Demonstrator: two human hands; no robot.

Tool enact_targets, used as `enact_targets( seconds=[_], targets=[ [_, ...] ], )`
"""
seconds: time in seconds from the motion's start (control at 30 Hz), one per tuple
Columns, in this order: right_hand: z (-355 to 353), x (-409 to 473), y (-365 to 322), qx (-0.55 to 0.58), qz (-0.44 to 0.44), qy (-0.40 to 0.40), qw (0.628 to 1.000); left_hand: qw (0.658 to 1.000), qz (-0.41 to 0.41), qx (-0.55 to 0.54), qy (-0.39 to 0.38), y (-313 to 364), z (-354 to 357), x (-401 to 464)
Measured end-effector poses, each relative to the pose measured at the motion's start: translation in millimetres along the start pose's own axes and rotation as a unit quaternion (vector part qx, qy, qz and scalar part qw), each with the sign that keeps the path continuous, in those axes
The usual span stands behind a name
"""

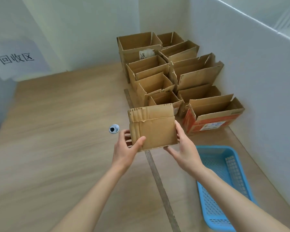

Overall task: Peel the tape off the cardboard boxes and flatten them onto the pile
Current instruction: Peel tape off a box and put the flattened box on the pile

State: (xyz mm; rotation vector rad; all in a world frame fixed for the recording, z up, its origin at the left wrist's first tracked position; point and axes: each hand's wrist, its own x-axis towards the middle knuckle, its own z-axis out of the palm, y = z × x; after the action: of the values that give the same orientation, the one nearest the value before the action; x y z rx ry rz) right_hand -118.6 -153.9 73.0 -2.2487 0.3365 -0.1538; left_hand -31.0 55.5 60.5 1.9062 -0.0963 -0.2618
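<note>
Both hands hold one small box [153,127] at frame centre, lifted above the table [57,131]. Left hand [126,148] grips its lower left corner, thumb on the near face, fingers curled round the left side. Right hand [184,148] grasps the right edge and lower right corner, fingers behind, thumb under the bottom edge. So both grips are closed on the box, nothing released.

The box looks partly collapsed, near face flat toward the camera, one flap folded up on top with a rough, torn-looking strip along its left part. No clear tape visible on this face; can't tell if any is left on the far side.

Behind it, upper centre to right, a cluster of open boxes [174,72] stands in two rows, flaps up, none flattened. An orange printed box [213,118] sits at the near right end of the rows. No flat pile seen in frame. Blue basket [224,181] at lower right, touching nothing. A small round hole or grommet [114,129] lies in the table just left of the held box. Paper sign [15,59] with characters on the wall, upper left.

Step, as judged: handling the first box, checking for tape or starting to flatten it. Task looks early, most boxes untouched.

Next move likely calls for pressing opposite sides together so the box folds flat, then laying it down on open table, probably left, near the sign.
</note>
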Motion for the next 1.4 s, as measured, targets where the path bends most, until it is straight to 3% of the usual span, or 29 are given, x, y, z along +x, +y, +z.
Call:
enact_targets(
  seconds=[0.17, 0.37, 0.5, 0.77, 0.87, 0.97, 1.2, 1.3, 1.4],
  targets=[
    [-24, -15, -21, 0.036, -0.040, 0.016, 0.998, 0.998, 0.044, -0.005, 0.035, 35, -6, -42],
    [-43, -29, -43, 0.080, -0.015, 0.017, 0.997, 0.988, 0.088, 0.043, 0.119, 59, -11, -74],
    [-46, -37, -54, 0.141, 0.027, -0.001, 0.990, 0.979, 0.132, 0.126, 0.093, 60, -17, -87],
    [-30, -50, -54, 0.078, 0.034, -0.036, 0.996, 0.933, 0.236, 0.266, 0.059, 33, -34, -106],
    [-20, -54, -46, 0.038, 0.028, -0.044, 0.998, 0.931, 0.221, 0.283, 0.064, 22, -44, -110],
    [-8, -62, -35, -0.014, 0.018, -0.065, 0.998, 0.933, 0.155, 0.324, 0.039, 4, -53, -112],
    [20, -83, -10, -0.163, -0.077, -0.235, 0.955, 0.914, 0.030, 0.398, -0.070, -47, -57, -118],
    [33, -84, -7, -0.175, -0.093, -0.210, 0.957, 0.914, 0.027, 0.398, -0.077, -58, -57, -115],
    [41, -79, -9, -0.171, -0.102, -0.176, 0.964, 0.882, 0.104, 0.449, -0.091, -61, -61, -110]
  ],
)
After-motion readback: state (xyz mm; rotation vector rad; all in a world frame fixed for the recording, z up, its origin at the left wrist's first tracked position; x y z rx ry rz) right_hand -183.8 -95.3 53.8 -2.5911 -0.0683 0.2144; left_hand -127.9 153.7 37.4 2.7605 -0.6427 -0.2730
